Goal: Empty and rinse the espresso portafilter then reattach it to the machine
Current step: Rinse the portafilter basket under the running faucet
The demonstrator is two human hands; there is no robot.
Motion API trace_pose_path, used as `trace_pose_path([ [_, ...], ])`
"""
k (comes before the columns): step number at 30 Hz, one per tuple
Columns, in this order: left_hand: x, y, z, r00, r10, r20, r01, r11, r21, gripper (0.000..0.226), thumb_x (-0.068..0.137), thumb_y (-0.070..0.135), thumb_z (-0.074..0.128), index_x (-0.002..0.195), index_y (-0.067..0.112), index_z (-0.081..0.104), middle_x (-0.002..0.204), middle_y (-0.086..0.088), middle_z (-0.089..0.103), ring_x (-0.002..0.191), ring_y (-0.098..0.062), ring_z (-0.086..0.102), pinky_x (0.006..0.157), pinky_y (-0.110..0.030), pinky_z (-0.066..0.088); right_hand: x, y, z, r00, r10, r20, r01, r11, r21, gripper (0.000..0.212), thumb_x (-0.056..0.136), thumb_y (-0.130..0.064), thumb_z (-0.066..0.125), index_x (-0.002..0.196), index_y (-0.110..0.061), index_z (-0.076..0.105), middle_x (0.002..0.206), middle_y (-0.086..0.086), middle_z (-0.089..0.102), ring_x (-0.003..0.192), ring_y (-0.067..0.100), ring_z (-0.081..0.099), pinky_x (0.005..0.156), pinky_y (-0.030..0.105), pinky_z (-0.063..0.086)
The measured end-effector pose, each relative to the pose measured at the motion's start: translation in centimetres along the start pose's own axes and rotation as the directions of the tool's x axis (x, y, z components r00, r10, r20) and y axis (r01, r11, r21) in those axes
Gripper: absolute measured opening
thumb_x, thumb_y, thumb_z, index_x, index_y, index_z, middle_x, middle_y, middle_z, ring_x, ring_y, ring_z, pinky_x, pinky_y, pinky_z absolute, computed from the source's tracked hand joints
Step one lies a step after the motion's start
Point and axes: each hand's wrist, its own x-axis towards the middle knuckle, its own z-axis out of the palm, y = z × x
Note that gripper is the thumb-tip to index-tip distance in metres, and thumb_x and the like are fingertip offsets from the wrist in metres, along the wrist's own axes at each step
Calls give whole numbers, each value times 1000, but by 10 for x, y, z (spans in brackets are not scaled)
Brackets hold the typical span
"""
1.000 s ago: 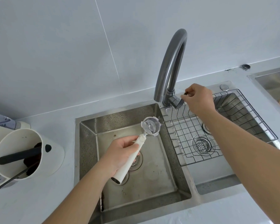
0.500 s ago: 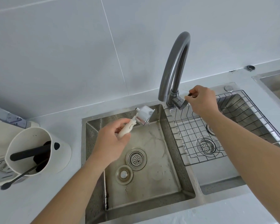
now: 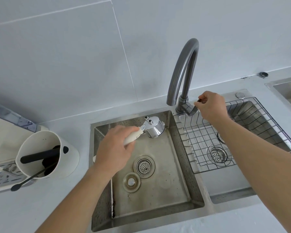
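The portafilter (image 3: 152,127) now hangs basket-down over the far right corner of the left sink basin (image 3: 161,187), its two spouts pointing up. A second ago it lay open side up, lower and nearer the middle of the basin; since then it has been rolled over and carried toward the far wall, just under and left of the tap's outlet. That reads as tipping out rinse water, so the emptying and rinsing looks close to done, with reattaching not yet begun. No water stream shows at the outlet.

The left hand (image 3: 113,150) is clenched around the portafilter's white handle, knuckles up. The right hand (image 3: 210,106) pinches the thin lever at the base of the faucet (image 3: 183,69), as it did a second ago; whether it is opening or closing the flow I cannot tell.

Counted outward: one portafilter, two hands, one faucet. Two sink basins lie side by side, each with one strainer drain, and a loose round stopper (image 3: 131,182) lies near the left drain (image 3: 144,166). One wire rack (image 3: 238,132) sits in the right basin. At the worktop's left edge stands one white cup (image 3: 47,155) of dark utensils; their number is unclear. A third steel basin shows at the far right edge.
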Motion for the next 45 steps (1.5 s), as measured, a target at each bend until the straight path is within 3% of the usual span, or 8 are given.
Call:
trace_pose_path([
  [17,-11,-10,8,996,-13,91,0,991,137,41,84,11,66,119,32,65,107,10,59,97,-16,54,77,-30,45,-1,1,0,1000,-11,-3,11,1000,10,22,86,-18,68,106,-8,68,96,12,72,86,28,66,69,33,55],
  [24,-10,7,4,985,-160,58,168,969,-183,43,79,9,72,105,43,67,96,17,63,83,-4,58,71,-19,49,-3,1,-1,999,-28,35,31,997,-67,23,90,-20,63,110,-8,64,103,14,71,83,25,61,67,29,46],
  [27,-12,18,3,935,-323,149,355,871,-339,41,78,12,72,96,49,66,91,12,69,78,-4,63,61,-10,48,-8,0,-5,999,4,44,-4,1000,-14,32,94,-19,58,123,-8,63,114,12,70,89,23,61,72,26,44],
  [30,-20,21,4,857,-454,243,514,717,-471,32,83,12,68,103,38,69,89,5,74,79,-19,69,65,-24,53,-21,-1,-9,997,32,64,-35,998,53,43,96,-20,53,138,-14,54,129,12,65,106,23,62,80,26,45],
  [33,-32,28,8,731,-568,379,630,347,-695,24,89,6,63,107,19,71,84,-11,75,73,-28,69,73,-41,57,-42,-4,-12,995,50,80,-54,997,46,47,97,-24,52,144,-19,46,138,13,57,112,25,60,74,23,46],
  [35,-37,32,9,692,-577,433,626,181,-759,18,90,5,61,105,11,70,84,-17,73,70,-26,67,71,-38,57,-61,-6,-15,993,72,92,-77,996,54,47,97,-26,53,143,-19,47,141,11,56,102,22,61,70,21,47],
  [39,-42,32,7,679,-579,452,630,144,-763,18,89,7,62,105,10,71,80,-13,74,70,-24,63,62,-31,51,-108,-7,-12,985,72,157,-89,991,104,41,95,-26,56,135,-18,56,132,3,63,114,18,59,97,33,47],
  [45,-48,32,4,696,-519,497,649,156,-745,25,85,12,67,108,23,72,85,-8,66,60,-24,57,56,-36,51,-173,-21,-2,928,116,354,-262,880,397,20,91,-21,65,110,-20,70,99,-3,75,96,16,70,93,32,53],
])
